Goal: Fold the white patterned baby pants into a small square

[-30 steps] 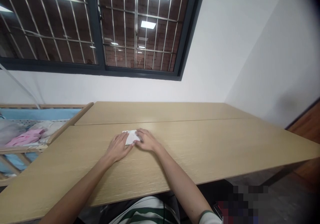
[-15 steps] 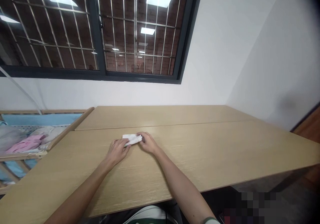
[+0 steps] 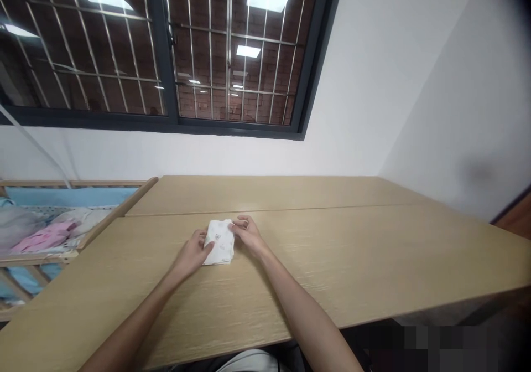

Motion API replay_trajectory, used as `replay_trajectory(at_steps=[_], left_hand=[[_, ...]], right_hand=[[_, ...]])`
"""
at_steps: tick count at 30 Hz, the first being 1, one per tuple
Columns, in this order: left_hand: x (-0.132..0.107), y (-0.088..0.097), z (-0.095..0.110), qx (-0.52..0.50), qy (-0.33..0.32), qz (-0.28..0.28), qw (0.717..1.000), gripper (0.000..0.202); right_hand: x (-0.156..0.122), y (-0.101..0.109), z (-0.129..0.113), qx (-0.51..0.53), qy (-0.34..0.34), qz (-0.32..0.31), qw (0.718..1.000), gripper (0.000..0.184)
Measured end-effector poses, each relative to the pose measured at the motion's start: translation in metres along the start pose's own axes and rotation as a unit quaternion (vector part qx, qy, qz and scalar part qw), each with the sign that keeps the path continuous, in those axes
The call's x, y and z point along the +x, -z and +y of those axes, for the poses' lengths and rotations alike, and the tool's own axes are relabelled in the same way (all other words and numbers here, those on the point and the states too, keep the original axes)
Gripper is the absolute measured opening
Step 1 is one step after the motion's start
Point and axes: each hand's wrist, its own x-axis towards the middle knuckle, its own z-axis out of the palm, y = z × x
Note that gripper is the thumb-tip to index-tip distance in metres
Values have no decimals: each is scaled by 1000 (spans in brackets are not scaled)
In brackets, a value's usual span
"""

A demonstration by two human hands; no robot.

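A small folded white cloth [image 3: 220, 243] with a faint print is held between both my hands just above the wooden table [image 3: 332, 261], tilted up toward me. My left hand [image 3: 191, 254] grips its left edge with thumb on top. My right hand [image 3: 248, 234] pinches its upper right edge with curled fingers.
A wooden crib [image 3: 62, 217] stands at the left, against the table's end, with pink and pale clothes [image 3: 43, 233] lying in it. A barred window [image 3: 166, 51] fills the wall ahead. White walls close the back and the right side.
The cloth lay flat under my fingers on the table; now both hands have gripped its edges and raised it, tilted toward me.
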Motion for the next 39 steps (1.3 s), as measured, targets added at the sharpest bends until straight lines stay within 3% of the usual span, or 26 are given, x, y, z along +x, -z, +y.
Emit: replay_trajectory(at_steps=[4,7,10,13,17,20,24,29,34,39], left_hand=[[-5,6,1,215,-18,-5,976,41],[-7,6,4,297,-21,3,955,40],[-10,4,8,351,-91,44,931,42],[-22,-4,15,347,-202,43,915,43],[-50,-27,21,332,-292,-56,895,54],[-65,-42,21,349,-273,-108,890,55],[-68,-44,26,340,-240,-152,896,52],[-62,-42,34,366,-227,-136,892,57],[-59,-42,35,365,-223,-120,896,59],[-60,-41,38,402,-220,-123,880,60]], right_hand=[[6,3,18,-99,10,-3,995,43],[8,3,25,-152,35,-17,988,36],[2,3,18,-222,92,-37,970,36],[-13,4,-5,-327,196,-96,920,46],[-39,0,-38,-424,275,-240,829,52],[-52,-8,-45,-431,267,-327,797,52],[-53,-13,-38,-434,219,-394,780,53],[-34,-10,-31,-462,167,-399,774,55],[-9,-7,-26,-487,188,-395,756,56],[13,-2,-18,-504,190,-387,748,60]])
